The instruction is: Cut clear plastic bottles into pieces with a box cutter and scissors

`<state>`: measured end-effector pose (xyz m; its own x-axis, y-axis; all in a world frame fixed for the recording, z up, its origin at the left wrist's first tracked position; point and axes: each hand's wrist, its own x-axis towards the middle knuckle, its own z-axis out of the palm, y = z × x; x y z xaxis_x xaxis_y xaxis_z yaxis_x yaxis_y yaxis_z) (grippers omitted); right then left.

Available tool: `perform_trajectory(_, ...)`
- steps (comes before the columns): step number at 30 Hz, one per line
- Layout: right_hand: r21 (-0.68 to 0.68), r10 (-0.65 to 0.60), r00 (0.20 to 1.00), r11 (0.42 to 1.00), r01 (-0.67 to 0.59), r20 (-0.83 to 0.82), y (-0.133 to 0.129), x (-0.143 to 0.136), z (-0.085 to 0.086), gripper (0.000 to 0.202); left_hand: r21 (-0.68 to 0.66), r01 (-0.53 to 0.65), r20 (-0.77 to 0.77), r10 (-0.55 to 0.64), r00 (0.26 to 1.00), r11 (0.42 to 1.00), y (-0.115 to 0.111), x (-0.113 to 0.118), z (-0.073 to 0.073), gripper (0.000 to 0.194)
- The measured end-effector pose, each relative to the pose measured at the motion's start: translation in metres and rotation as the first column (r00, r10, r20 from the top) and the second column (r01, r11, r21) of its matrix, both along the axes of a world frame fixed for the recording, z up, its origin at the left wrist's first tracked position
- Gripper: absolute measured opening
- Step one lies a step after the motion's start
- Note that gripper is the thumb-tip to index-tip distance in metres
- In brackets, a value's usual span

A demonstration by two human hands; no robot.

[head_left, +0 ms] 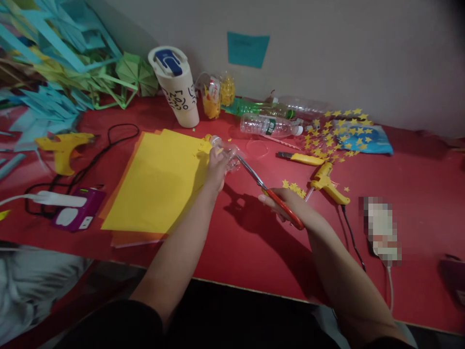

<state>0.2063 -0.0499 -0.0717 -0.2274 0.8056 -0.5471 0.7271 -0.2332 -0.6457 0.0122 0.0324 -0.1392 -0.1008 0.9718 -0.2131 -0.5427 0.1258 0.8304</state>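
Note:
My left hand point(217, 167) is closed around a clear plastic bottle piece point(232, 154), whose white cap end points away from me. In my right hand point(290, 206) are scissors point(285, 208) with red handles. Their metal blades reach up and left to the edge of the clear plastic; whether they have cut into it I cannot tell. Beside my left wrist lies a stack of yellow paper sheets point(152, 179) with orange ones beneath. Small yellow paper stars point(295, 188) lie just beyond my right hand, close to a yellow glue gun point(329, 184).
Clear plastic bottles point(267, 126) lie along the wall behind a yellow box cutter point(301, 158). A white tumbler point(178, 87) stands at the back. On the left are another glue gun point(63, 150), a purple power strip point(78, 211) and folded paper shapes point(65, 43). A pixelated object point(381, 230) lies right.

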Motion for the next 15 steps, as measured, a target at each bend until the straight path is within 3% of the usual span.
perform_trajectory(9, 0.023, 0.090, 0.996, 0.996, -0.091, 0.011, -0.002, -0.007, 0.008, 0.064, -0.123, -0.174, -0.055, 0.168, 0.984, 0.977, 0.005, 0.004, 0.004, 0.016)
perform_trajectory(15, 0.018, 0.132, 0.991, 0.991, -0.133, 0.037, -0.003, -0.010, 0.010, 0.061, -0.071, -0.207, -0.131, 0.197, 0.972, 0.976, 0.001, 0.003, 0.004, 0.012)
